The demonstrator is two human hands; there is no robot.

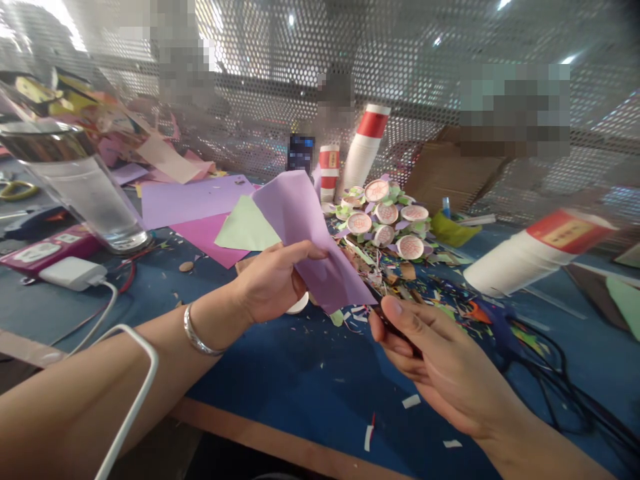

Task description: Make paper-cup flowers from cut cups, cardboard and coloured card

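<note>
My left hand [275, 280] pinches a sheet of purple paper [310, 220] between thumb and fingers, holding it above the table. The paper is bent, and its lower right corner reaches towards my right hand [435, 347]. Curled in that hand is a slim dark tool [395, 327], mostly hidden by the fingers; its tip meets the paper's corner. Behind my left hand lie a pale green sheet [247, 225] and a magenta sheet [213, 243]. A cluster of small round paper pieces with printed faces [386, 213] stands beyond the purple paper.
Stacked paper cups [530, 257] lean at the right, with more stacks [363, 150] at the back. A tall water glass [95, 193], a power strip [55, 250] and a white charger [73, 273] stand left. Paper scraps [411, 401] and black cables [540, 393] lie on the blue table [280, 387].
</note>
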